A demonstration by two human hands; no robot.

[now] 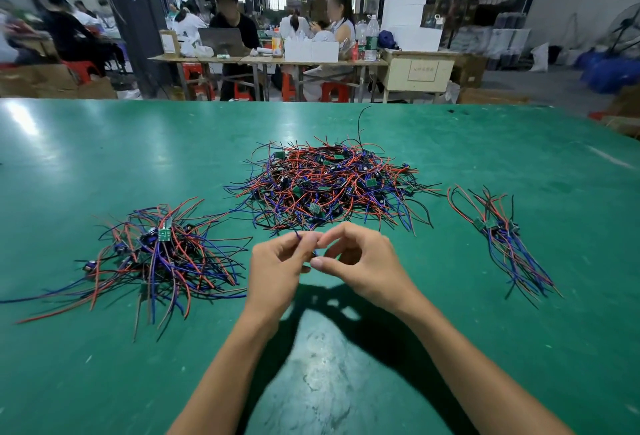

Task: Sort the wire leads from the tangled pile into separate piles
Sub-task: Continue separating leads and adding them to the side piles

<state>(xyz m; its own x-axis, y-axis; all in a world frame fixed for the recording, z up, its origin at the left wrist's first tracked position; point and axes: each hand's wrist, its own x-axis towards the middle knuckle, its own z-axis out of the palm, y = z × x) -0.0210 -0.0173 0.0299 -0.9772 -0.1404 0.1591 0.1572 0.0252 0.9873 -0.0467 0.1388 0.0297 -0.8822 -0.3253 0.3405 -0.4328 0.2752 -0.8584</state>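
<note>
A big tangled pile (pixel 329 185) of red, blue and black wire leads with small green boards lies in the middle of the green table (pixel 104 157). A looser pile (pixel 162 258) sits to the left, and a small neat bundle (pixel 502 237) lies to the right. My left hand (pixel 277 272) and my right hand (pixel 360 261) meet just in front of the big pile. Their fingertips pinch a thin blue wire lead (pixel 298 235), which runs up toward the pile's near edge. Most of that lead is hidden by my fingers.
The table's far edge runs across the view at about a third of its height. Beyond it, several people sit at work tables with boxes, bottles and red stools. A worn pale patch marks the table surface between my forearms.
</note>
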